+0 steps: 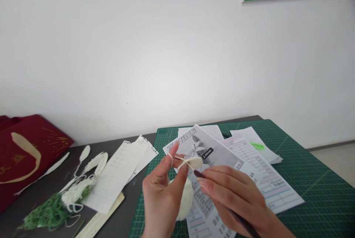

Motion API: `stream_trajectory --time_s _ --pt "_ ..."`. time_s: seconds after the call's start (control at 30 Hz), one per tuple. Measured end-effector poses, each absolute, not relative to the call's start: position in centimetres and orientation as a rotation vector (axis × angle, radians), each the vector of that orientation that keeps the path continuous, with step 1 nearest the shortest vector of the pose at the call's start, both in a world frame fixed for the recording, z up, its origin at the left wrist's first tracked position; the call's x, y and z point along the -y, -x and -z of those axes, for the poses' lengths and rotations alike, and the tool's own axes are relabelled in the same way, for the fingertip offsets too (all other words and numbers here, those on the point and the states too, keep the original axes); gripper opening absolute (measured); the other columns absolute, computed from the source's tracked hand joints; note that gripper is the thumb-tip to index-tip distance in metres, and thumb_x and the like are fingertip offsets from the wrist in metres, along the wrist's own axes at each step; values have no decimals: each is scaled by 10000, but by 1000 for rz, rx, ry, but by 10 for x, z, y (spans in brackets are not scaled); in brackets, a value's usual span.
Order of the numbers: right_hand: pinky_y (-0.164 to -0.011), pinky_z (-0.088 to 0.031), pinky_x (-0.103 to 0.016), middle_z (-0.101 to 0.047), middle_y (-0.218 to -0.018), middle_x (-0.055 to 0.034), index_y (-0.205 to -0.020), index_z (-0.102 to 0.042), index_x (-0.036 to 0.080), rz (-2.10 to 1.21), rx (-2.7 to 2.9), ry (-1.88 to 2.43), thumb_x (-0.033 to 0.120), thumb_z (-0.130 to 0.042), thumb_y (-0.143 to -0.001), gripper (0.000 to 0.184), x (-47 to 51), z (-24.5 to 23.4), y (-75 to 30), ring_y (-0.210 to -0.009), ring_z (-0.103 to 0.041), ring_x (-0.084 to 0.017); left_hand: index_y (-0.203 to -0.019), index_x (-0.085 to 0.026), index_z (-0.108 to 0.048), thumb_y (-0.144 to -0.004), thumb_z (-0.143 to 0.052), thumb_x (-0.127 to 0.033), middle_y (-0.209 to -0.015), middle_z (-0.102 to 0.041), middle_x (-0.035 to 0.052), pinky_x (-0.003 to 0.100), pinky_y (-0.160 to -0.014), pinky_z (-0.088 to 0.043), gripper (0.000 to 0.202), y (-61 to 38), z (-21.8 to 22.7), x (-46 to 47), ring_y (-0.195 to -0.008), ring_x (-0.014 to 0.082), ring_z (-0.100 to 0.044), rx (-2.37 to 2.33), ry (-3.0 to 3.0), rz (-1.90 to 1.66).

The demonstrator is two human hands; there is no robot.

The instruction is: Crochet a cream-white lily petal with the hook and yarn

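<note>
My left hand (pixel 163 186) pinches a small white crochet piece (pixel 195 163) between thumb and fingers, with white yarn (pixel 171 159) looped round the raised index finger. In my right hand (pixel 233 193) is a crochet hook with a dark handle (pixel 240 220), held like a pen. Its tip meets the yarn at the near side of the piece. A ball of white yarn (pixel 186 200) sits behind and below my left hand, partly hidden by it. Beneath both hands lies a printed sheet with a flower picture (pixel 222 153).
Printed sheets (pixel 274 178) and a lime-green clip or cutter (pixel 257 146) lie on the green cutting mat (pixel 318 186). Left of it are handwritten notes (pixel 113 175), a ruler-like strip (pixel 102 217), tangled green yarn (pixel 47 212), white crocheted petals (pixel 84 153) and a dark red bag (pixel 30 156).
</note>
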State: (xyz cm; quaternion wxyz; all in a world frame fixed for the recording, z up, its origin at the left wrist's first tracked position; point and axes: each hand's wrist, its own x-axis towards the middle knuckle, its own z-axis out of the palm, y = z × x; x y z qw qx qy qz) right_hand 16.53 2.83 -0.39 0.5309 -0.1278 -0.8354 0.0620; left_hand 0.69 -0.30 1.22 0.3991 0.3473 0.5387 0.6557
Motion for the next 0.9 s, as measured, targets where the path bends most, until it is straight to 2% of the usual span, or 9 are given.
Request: stream_trajectory --time_s 0.13,0.3,0.47,0.6,0.73,0.9 --pt "-648 -609 -340 -738 -867 -110 -1151 -626 150 -374 1837 327 -61 -549 -763 448 -33 3 -161 -768 -696 -209 -918 -250 -783 -649 -816 -227 -924 -754 32 398 -1016 -397 272 -8 -8 1 -1061 268 -607 -1293 -898 -1689" --pt "-725 -596 -393 -709 -993 -157 -1164 -628 108 -397 1865 235 -46 -515 -793 417 -37 13 -159 -896 -671 -233 -1065 -249 -736 -659 -810 -234 -839 -730 16 327 -913 -464 413 -5 -5 -5 -950 211 -634 -1188 -766 -1619" --pt "-772 -612 -364 -729 -930 -174 -1053 -666 48 -177 1905 204 18 -481 -873 260 -35 11 -160 -962 -678 -238 -1052 -241 -740 -638 -821 -198 -782 -711 -3 259 -836 -490 424 -4 -10 -3 -816 144 -649 -1058 -658 -1607" --pt "-915 -566 -312 -756 -860 -143 -939 -707 55 155 1972 228 67 -508 -904 202 -30 7 -162 -1004 -680 -218 -1004 -241 -758 -581 -854 -175 -700 -689 -23 230 -795 -492 439 -5 -15 -1 -714 106 -637 -1066 -608 -1617" --pt "-1025 -491 -322 -770 -880 -94 -975 -708 92 308 1961 243 70 -512 -905 209 -29 16 -162 -982 -687 -191 -1006 -227 -758 -552 -862 -157 -666 -679 -22 257 -776 -506 472 -6 -17 -2 -670 111 -631 -1051 -578 -1601" --pt "-965 -534 -364 -756 -925 -143 -1023 -687 62 266 1986 308 78 -461 -917 250 -26 20 -159 -1029 -667 -224 -1034 -281 -748 -610 -836 -190 -726 -680 -28 277 -836 -486 443 -7 -12 -4 -766 131 -626 -1117 -716 -1665"
